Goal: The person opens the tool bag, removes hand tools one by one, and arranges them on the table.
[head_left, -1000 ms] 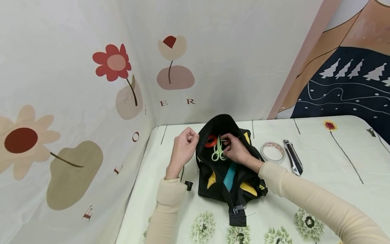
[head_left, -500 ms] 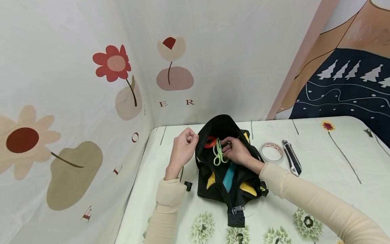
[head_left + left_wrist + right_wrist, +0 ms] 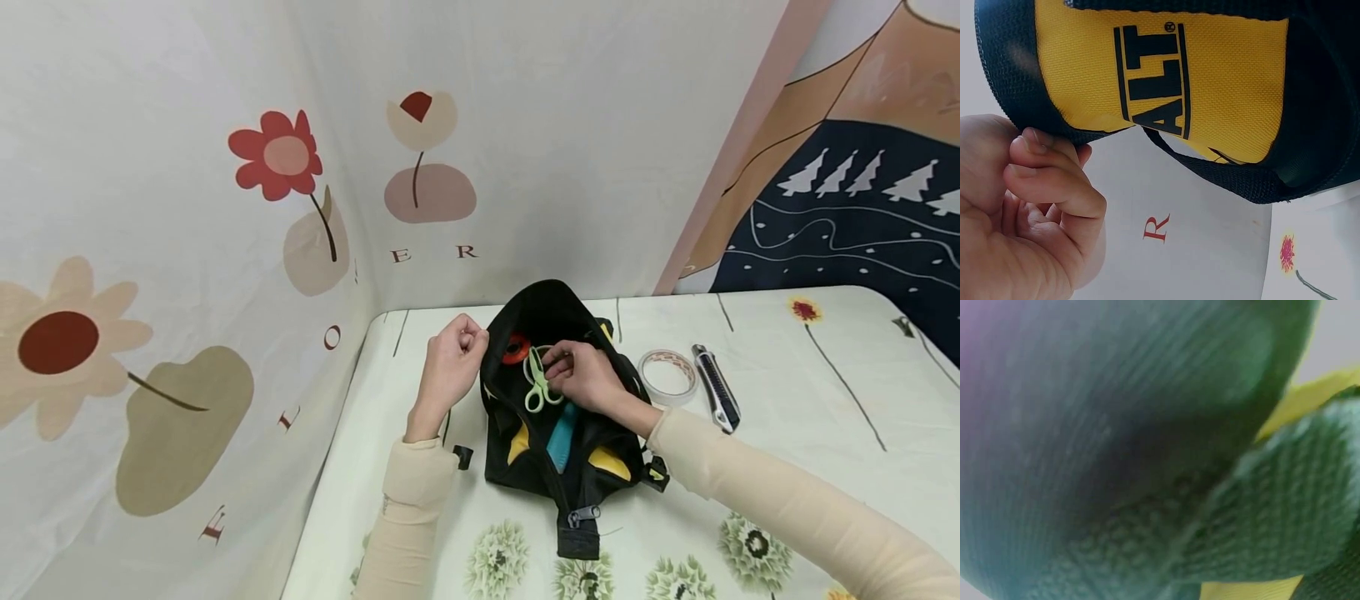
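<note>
A black and yellow tool bag [image 3: 517, 454] stands unzipped on the table, its mouth facing up and forward. My left hand [image 3: 453, 358] pinches the left edge of the bag's mouth. In the left wrist view the curled fingers [image 3: 1063, 181] meet the black trim below a yellow panel lettered "ALT". Inside the mouth, my right hand [image 3: 581, 375] has bent fingers right beside green scissors [image 3: 537, 385]; I cannot tell whether it grips them. A pale curved edge shows behind the scissors, and a red-orange ring [image 3: 517, 349] lies deeper in. Black fabric fills the right wrist view.
Right of the bag lie a roll of clear tape [image 3: 667, 375] and a utility knife [image 3: 716, 389]. A zipper pull [image 3: 583, 517] hangs at the bag's front end. A small black buckle [image 3: 463, 457] sits left of the bag. Printed cloth walls rise behind and to the left.
The scissors have tilted and slid slightly toward the front of the bag, and the right hand has shifted a little the same way. The left hand has stayed on the bag's edge.
</note>
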The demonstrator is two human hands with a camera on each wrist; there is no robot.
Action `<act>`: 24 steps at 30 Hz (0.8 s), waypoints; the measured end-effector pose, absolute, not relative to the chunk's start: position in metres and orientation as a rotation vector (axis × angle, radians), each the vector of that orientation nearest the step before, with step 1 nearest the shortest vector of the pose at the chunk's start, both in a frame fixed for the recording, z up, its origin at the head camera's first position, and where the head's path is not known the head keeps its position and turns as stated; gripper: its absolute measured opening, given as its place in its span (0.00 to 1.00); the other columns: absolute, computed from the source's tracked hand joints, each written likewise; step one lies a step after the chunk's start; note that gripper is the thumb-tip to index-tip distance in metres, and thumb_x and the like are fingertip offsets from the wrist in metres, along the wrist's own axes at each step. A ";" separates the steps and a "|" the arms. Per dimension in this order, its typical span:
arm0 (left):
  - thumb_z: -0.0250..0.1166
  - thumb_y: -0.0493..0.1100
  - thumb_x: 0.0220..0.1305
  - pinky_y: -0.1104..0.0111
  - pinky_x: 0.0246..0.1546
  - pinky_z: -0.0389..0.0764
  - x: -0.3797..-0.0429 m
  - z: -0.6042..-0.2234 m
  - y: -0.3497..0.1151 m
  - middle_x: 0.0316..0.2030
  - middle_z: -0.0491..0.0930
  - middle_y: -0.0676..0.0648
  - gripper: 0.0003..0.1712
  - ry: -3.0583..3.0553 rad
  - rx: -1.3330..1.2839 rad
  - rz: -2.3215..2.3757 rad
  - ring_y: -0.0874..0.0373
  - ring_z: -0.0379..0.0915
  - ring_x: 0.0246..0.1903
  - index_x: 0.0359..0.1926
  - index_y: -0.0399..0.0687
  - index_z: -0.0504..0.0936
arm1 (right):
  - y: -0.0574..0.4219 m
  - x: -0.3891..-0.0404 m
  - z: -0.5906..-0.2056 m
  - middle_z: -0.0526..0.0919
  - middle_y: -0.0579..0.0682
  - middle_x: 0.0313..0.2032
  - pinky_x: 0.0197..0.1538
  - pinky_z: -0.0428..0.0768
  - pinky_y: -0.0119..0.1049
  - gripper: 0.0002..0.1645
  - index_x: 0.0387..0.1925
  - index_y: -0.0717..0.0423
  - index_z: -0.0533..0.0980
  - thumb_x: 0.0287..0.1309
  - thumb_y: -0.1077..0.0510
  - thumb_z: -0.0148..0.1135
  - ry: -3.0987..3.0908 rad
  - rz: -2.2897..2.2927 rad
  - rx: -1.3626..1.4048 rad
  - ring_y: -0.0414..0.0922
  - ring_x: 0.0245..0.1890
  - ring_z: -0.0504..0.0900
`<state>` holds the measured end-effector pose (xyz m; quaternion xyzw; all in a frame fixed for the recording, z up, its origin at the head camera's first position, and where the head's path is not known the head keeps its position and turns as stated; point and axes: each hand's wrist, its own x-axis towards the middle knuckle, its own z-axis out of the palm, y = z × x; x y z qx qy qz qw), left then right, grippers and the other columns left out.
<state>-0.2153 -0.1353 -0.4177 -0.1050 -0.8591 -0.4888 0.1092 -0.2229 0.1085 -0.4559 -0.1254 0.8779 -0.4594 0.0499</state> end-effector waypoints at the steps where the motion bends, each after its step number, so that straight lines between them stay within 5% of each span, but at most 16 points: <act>1: 0.64 0.38 0.81 0.66 0.26 0.61 -0.216 -0.418 -0.135 0.18 0.59 0.58 0.10 -2.526 -0.309 -1.436 0.58 0.57 0.20 0.37 0.45 0.80 | 0.109 -0.222 -0.455 0.93 0.50 0.36 0.42 0.83 0.36 0.14 0.49 0.61 0.86 0.63 0.72 0.68 2.682 -1.406 -0.396 0.45 0.36 0.91; 24: 0.64 0.38 0.81 0.66 0.25 0.61 -0.216 -0.419 -0.134 0.18 0.61 0.57 0.10 -2.522 -0.319 -1.431 0.57 0.59 0.19 0.36 0.45 0.79 | 0.136 -0.192 -0.423 0.93 0.54 0.42 0.44 0.84 0.29 0.12 0.51 0.64 0.86 0.67 0.70 0.72 2.669 -1.666 -0.497 0.49 0.43 0.92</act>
